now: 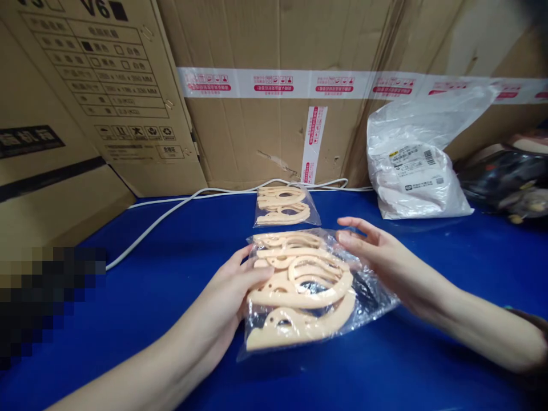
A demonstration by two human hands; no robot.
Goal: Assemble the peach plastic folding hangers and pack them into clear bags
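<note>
A clear plastic bag of beige plastic pieces, which look like folding hangers (317, 297), is in front of me, tilted a little above the blue table. My left hand (240, 285) grips its left edge, thumb on top and fingers underneath. At the bag's right side my right hand (377, 257) has its fingers stretched out and apart, with the palm beside the film. Whether it touches the film I cannot tell. Behind lies a second clear bag of similar beige pieces (285, 205), flat on the table.
The blue tabletop (162, 319) ends at large cardboard boxes (257, 45). A white cable (166, 220) runs along the back left. A white plastic parcel bag (419, 165) with a label stands at the back right, near a dark wrapped bundle (505, 171).
</note>
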